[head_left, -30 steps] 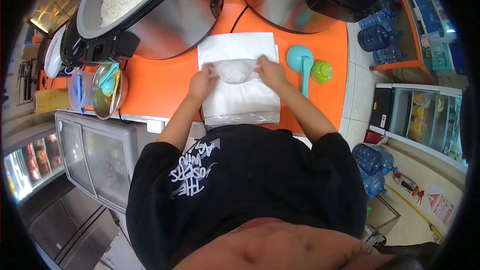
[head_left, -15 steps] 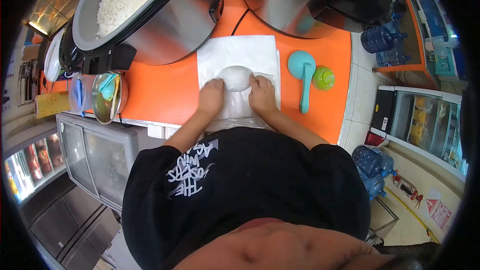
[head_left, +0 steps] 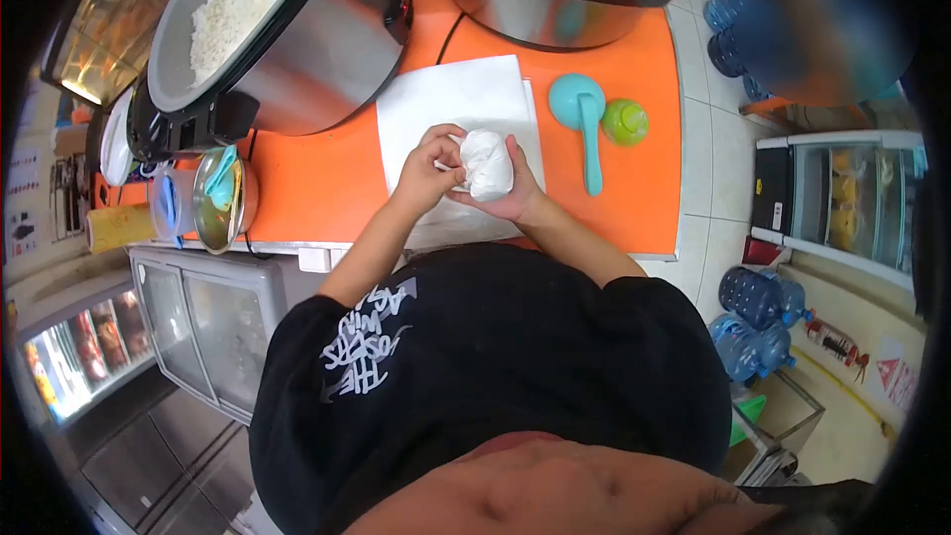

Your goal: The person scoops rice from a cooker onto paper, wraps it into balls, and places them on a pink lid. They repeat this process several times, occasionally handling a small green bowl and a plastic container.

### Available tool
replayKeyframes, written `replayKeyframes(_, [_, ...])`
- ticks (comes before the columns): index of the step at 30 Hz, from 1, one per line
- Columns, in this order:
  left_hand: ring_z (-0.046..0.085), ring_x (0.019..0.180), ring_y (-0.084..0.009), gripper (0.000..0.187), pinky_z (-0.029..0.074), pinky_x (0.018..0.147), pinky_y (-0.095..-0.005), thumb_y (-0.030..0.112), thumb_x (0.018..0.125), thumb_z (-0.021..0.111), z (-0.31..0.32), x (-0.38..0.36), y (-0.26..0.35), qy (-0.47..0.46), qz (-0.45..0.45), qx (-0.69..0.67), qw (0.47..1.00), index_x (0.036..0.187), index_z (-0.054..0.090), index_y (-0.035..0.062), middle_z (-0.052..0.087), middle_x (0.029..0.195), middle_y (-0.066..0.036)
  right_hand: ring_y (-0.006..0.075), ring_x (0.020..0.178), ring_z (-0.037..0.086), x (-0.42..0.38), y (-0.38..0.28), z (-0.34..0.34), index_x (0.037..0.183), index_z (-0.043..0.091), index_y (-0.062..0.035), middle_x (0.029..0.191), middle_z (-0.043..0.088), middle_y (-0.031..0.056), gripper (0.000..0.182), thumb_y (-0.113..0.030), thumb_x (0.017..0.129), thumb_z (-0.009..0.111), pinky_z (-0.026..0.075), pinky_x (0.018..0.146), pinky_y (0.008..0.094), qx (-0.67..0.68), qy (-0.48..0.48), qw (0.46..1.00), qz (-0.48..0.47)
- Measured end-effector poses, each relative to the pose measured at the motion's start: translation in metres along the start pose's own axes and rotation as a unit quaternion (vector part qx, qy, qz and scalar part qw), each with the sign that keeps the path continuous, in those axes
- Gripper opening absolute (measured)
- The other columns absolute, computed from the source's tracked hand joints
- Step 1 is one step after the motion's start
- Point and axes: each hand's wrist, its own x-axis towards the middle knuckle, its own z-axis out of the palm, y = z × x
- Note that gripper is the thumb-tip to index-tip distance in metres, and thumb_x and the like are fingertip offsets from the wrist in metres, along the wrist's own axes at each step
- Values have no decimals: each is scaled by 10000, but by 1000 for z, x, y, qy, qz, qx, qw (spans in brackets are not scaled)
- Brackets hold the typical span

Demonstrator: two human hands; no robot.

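A small white paper-wrapped bundle (head_left: 487, 164), rounded on top with twisted or folded paper at its side, is lifted in both hands over the sheets. What is inside it is hidden. My right hand (head_left: 522, 200) cradles it from below and the right, thumb up along its side. The fingers of my left hand (head_left: 432, 170) are bent and pinch the paper at its left. Beneath them lies a stack of white paper sheets (head_left: 446, 89) on the orange table (head_left: 317, 183).
A large cooker of white rice (head_left: 238, 20) stands open at the back left, another cooker (head_left: 535, 0) at the back right. Right of the paper are a turquoise rice scoop (head_left: 591, 149) and a green round container (head_left: 625, 123). A metal bowl with utensils (head_left: 226, 203) sits at left.
The bundle has risen off the paper stack and is now held in both hands, with my right hand turned under it. The view has shifted slightly.
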Motion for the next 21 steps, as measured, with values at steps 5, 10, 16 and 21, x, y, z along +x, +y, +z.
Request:
replayKeyframes(5, [509,922,-171,288,403,827,-278,131,744,662,28,-13,30,129,-78,132,980,994,557,35,478,1098,-65,282,1052,506,-20,-11,5,1229,399,-48,1162,493,146,649,-511,793,528,393,907,482,235,109,966,-9])
replayKeyframes(10, [519,988,-196,479,415,851,-315,202,836,579,67,-9,12,-25,-168,49,984,1220,374,2,533,1070,-92,191,949,530,-49,13,5,1142,383,2,1063,506,115,448,-288,845,553,440,821,332,-216,378,890,-135])
replayKeyframes(16, [458,1119,-254,511,376,950,-431,168,834,566,42,-1,-1,-43,-322,-127,937,1260,334,7,467,1200,-118,177,871,565,-160,72,-9,1085,478,-29,997,562,94,368,-335,881,476,458,748,296,-124,182,964,-150])
replayKeyframes(21, [420,1117,-287,838,369,938,-428,176,699,711,-1,-21,-1,-121,-317,76,938,1329,168,79,381,1229,-118,296,771,608,-243,182,-77,899,607,-46,849,625,162,308,-312,754,549,481,675,382,-376,425,812,139])
